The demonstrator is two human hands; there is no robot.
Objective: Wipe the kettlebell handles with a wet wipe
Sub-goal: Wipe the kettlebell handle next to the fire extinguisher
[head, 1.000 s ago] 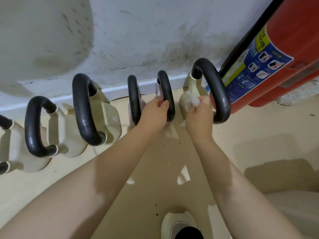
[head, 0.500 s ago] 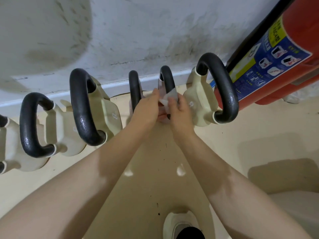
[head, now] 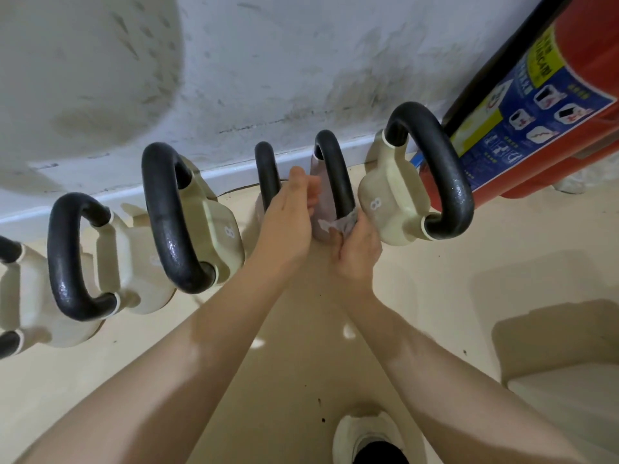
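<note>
Down by the wall, a right hand [head: 356, 251] pinches a wet wipe [head: 338, 223] around the near end of a pink kettlebell's black handle [head: 336, 175], while the left hand [head: 288, 216], fingers loosely curled, steadies that kettlebell beside a red fire extinguisher [head: 576, 95].

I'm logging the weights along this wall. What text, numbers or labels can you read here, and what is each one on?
"8": on the cream kettlebell beside the fire extinguisher.
"8": on the cream kettlebell to the left of the hands.
Fire extinguisher label: blue and yellow panels with pictograms and print, too small and skewed to read.
Pink kettlebell being wiped: no marking visible.
Other cream kettlebell: a faint mark, not readable.
</note>
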